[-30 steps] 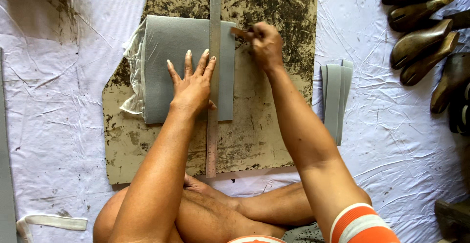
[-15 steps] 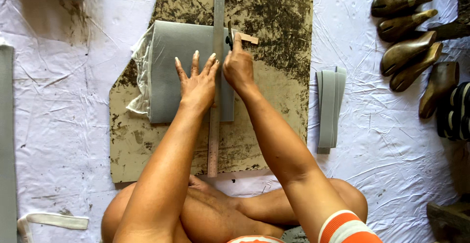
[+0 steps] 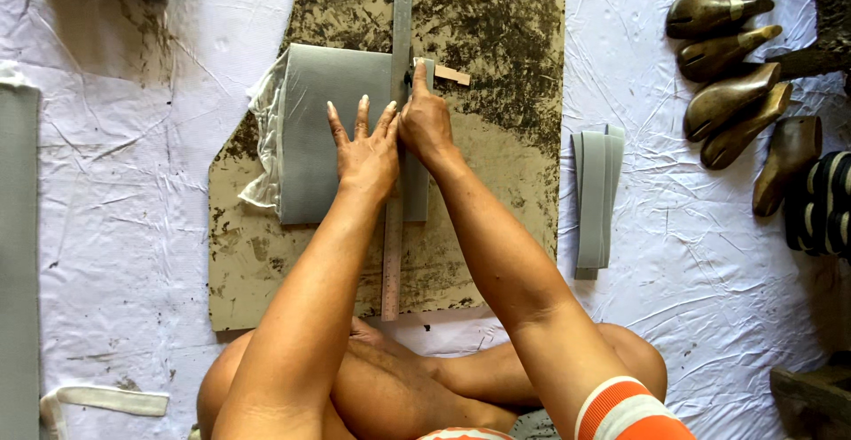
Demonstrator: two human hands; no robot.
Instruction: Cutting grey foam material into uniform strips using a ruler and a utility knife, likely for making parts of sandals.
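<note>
A grey sheet (image 3: 328, 130) lies on a stained board (image 3: 496, 147) on the white-covered floor (image 3: 115, 254), a long ruler (image 3: 401, 32) laid across it. The left hand (image 3: 365, 152) presses flat, fingers spread, on sheet and ruler. The right hand (image 3: 427, 121) is closed around a wooden-handled knife (image 3: 450, 75) against the ruler's edge. Cut grey strips (image 3: 596, 196) lie right of the board, shoe lasts (image 3: 727, 94) beyond.

Floor-level shoemaking workshop: brown wooden shoe lasts (image 3: 727, 59) in a row, stained scarred cutting board (image 3: 496, 94) on crinkled white floor sheet (image 3: 115, 227), cut grey strips (image 3: 596, 196).
</note>
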